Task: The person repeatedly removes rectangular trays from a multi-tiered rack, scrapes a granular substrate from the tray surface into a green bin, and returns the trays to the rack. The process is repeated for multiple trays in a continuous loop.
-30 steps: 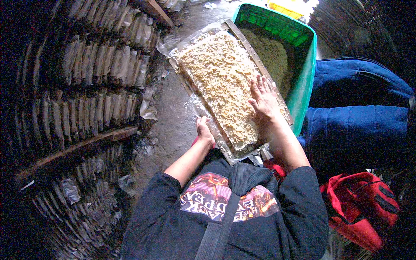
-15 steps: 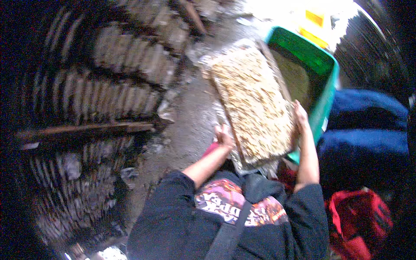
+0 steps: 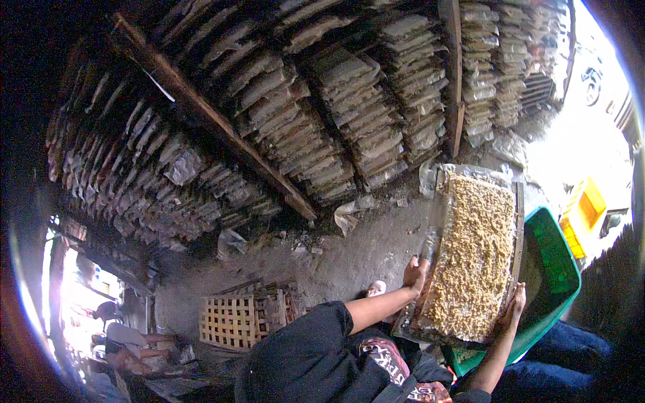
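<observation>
Green tub [image 3: 561, 282] partly hidden, perhaps by tray [image 3: 470, 255].

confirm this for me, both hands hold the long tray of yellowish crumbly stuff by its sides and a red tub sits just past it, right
Not quite: the tub is green, not red, as the head view shows. The left hand and right hand do hold the long tray by its sides.

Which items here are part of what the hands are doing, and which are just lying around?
In use:
- left hand and right hand, gripping the sides of the tray
- tray of pale crumbly filling under plastic
- green crate beside it

Lying about:
- stacked racks
- wooden lattice crate
- yellow crate
- plastic scraps
</observation>
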A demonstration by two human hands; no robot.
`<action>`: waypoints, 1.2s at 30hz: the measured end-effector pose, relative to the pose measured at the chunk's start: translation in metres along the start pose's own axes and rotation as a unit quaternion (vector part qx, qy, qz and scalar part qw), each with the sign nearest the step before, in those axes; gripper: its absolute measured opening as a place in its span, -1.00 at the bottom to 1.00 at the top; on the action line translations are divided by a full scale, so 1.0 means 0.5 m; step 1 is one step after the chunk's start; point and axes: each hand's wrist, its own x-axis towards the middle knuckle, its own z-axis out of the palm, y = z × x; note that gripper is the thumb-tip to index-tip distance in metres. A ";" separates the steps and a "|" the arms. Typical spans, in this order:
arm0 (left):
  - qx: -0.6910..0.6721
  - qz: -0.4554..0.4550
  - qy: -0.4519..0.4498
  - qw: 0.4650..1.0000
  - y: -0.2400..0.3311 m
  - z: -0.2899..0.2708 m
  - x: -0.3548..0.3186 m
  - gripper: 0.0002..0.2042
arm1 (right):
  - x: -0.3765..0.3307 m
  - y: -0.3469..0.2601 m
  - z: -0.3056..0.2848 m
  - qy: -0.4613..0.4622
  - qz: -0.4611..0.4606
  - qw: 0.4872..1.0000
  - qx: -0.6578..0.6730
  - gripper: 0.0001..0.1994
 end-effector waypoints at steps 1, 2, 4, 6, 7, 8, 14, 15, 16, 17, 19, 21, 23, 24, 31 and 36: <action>-0.015 -0.022 -0.013 1.000 -0.001 -0.007 0.000 -0.71 | -0.026 -0.034 0.070 0.054 0.031 0.998 -0.011 -0.67; -0.038 -0.043 -0.032 0.998 0.006 -0.009 0.001 -0.71 | -0.055 -0.070 0.122 0.110 0.055 0.992 -0.027 -0.65; -0.042 -0.046 -0.023 0.998 0.032 -0.020 -0.016 -0.74 | -0.119 -0.101 0.188 0.038 -0.281 0.840 -0.463 -0.65; -0.081 -0.141 -0.071 0.984 0.144 -0.048 0.000 -0.76 | -0.108 -0.126 0.215 -0.014 -0.395 0.680 -0.618 -0.62; -0.109 -0.160 -0.082 0.978 0.185 -0.061 0.008 -0.74 | -0.062 -0.114 0.190 -0.029 -0.395 0.702 -0.592 -0.62; -0.082 -0.101 -0.132 0.983 0.198 -0.075 0.058 -0.73 | 0.001 -0.110 0.186 -0.040 -0.385 0.723 -0.572 -0.61; -0.082 0.015 -0.239 0.967 0.292 -0.142 0.123 -0.66 | 0.140 -0.166 0.292 0.033 0.020 0.981 -0.190 -0.54; -0.003 0.040 -0.219 0.975 0.319 -0.143 0.107 -0.62 | 0.142 -0.176 0.298 0.030 0.014 0.982 -0.187 -0.54; -0.080 -0.021 -0.229 0.970 0.330 -0.135 0.096 -0.62 | 0.143 -0.187 0.301 0.029 0.007 0.981 -0.190 -0.54; -0.114 -0.014 -0.233 0.966 0.316 -0.133 0.090 -0.59 | 0.143 -0.194 0.305 0.024 0.002 0.982 -0.188 -0.54; -0.170 0.003 -0.273 0.947 0.288 -0.125 0.102 -0.55 | 0.137 -0.205 0.306 0.027 -0.009 0.981 -0.192 -0.54; -0.214 0.030 -0.322 0.922 0.262 -0.127 0.112 -0.53 | 0.124 -0.210 0.305 0.027 -0.019 0.980 -0.198 -0.54; -0.226 -0.004 -0.308 0.924 0.269 -0.125 0.112 -0.55 | 0.108 -0.213 0.310 0.029 -0.026 0.979 -0.199 -0.54; -0.219 0.003 -0.287 0.932 0.258 -0.124 0.112 -0.56 | 0.097 -0.227 0.315 0.027 -0.029 0.979 -0.199 -0.54; -0.150 0.053 -0.219 0.963 0.366 -0.134 0.000 -0.56 | 0.057 -0.241 0.320 0.035 0.013 0.987 -0.153 -0.53; -0.109 0.162 -0.258 0.946 0.307 -0.135 0.016 -0.57 | 0.070 -0.232 0.321 0.027 0.007 0.990 -0.137 -0.53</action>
